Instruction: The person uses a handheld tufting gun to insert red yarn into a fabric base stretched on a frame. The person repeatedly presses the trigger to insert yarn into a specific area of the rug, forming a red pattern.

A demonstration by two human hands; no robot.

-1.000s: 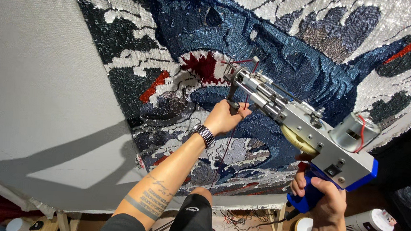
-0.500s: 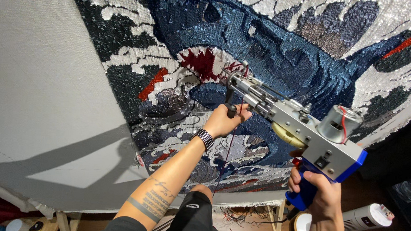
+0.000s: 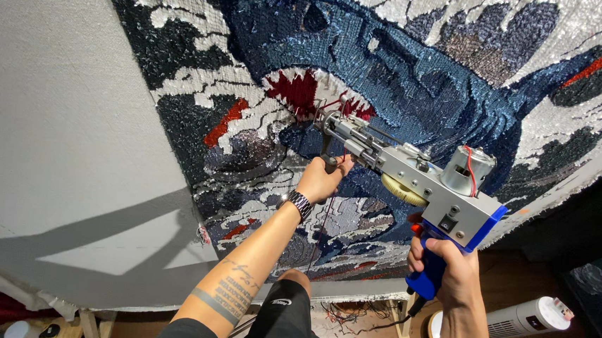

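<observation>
A person works a silver-grey metal tufting gun with a blue pistol grip against a large stretched cloth that carries a half-tufted picture of a blue shark with red mouth and white teeth, seen from a head-worn camera looking along both arms. The left hand is closed around the gun's black front handle, just under the needle end, fingers wrapped tight and thumb on top. The right hand is clenched on the blue grip at the rear of the tool, lower and nearer the camera. The gun lies slanted, its needle tip pressed to the cloth at the lower edge of the dark red patch of the shark's mouth, its round silver motor standing on top near the back and a pale yellow gear wheel showing on its side. A thin red strand of yarn runs by the needle end. A dark metal-link wristwatch circles the left wrist, and dark banded tattoos mark the forearm. To the left the cloth is bare grey. Below, a white cylindrical fan-like appliance lies on the dark wooden floor, close to the right forearm, with yarn scraps scattered under the frame's lower edge.
</observation>
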